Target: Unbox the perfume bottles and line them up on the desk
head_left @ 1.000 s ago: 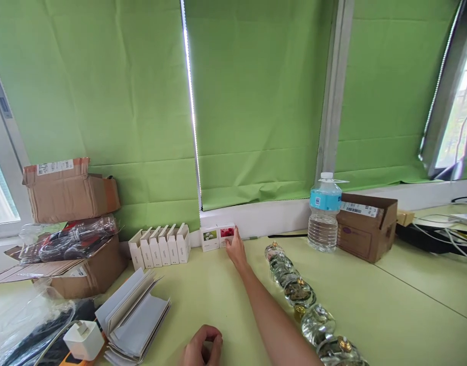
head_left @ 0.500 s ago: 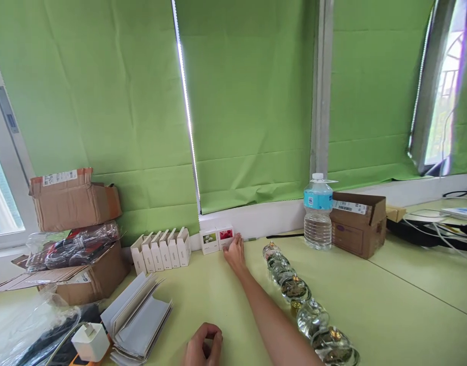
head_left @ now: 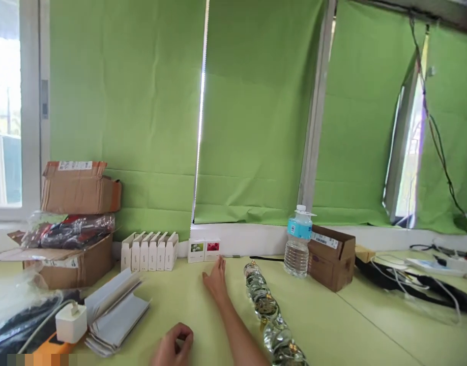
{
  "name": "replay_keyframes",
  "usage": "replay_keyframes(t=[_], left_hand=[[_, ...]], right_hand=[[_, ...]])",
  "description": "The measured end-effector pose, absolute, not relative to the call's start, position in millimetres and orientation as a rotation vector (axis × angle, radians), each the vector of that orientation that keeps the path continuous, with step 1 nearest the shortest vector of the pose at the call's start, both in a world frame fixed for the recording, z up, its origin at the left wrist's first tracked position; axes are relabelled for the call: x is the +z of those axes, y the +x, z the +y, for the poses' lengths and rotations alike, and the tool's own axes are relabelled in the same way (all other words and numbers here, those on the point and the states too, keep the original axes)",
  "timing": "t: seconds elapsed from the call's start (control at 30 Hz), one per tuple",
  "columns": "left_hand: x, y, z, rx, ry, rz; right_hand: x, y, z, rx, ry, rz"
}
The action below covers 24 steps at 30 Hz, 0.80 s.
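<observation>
Two small white boxes stand side by side against the wall ledge. The left box [head_left: 196,252] carries a green and white picture, the right box [head_left: 212,251] a red one. Just in front of the right box is my right hand [head_left: 216,282], fingers stretched forward and thumb apart, holding nothing. My left hand [head_left: 174,346] rests low on the table, its fingers curled in toward the thumb with nothing visible in them. To the right of my right arm runs a row of clear glass bottles [head_left: 266,306] with gold-coloured tops.
Open white cartons [head_left: 149,254] stand in a row to the left. Folded white card sleeves [head_left: 117,317] lie nearer, beside a white charger [head_left: 71,323]. Brown cardboard boxes [head_left: 81,190] are stacked at far left. A water bottle [head_left: 297,244] and brown box [head_left: 330,256] stand right.
My right hand has drawn back from the right white box, and its fingers have come off it. The camera view has tilted and shifted. My left hand stays curled on the table.
</observation>
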State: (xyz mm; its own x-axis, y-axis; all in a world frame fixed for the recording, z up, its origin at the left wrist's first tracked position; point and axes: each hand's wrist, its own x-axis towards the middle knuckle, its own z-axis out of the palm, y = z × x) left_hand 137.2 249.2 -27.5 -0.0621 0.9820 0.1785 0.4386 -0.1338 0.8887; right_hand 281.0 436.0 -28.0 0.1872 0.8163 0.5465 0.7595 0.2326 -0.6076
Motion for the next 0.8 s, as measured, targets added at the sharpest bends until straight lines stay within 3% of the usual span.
replay_keyframes(t=[0.43,0.8], left_hand=[[-6.4,134.4,218.7,1.326,1.492,1.353],[5.7,130.5,209.9,1.256,1.477,1.34]], right_hand=[[-24.7,283.9,366.8,0.143,-1.47,-1.841],[-24.0,289.4,356.4,0.16,-1.494,-1.901]])
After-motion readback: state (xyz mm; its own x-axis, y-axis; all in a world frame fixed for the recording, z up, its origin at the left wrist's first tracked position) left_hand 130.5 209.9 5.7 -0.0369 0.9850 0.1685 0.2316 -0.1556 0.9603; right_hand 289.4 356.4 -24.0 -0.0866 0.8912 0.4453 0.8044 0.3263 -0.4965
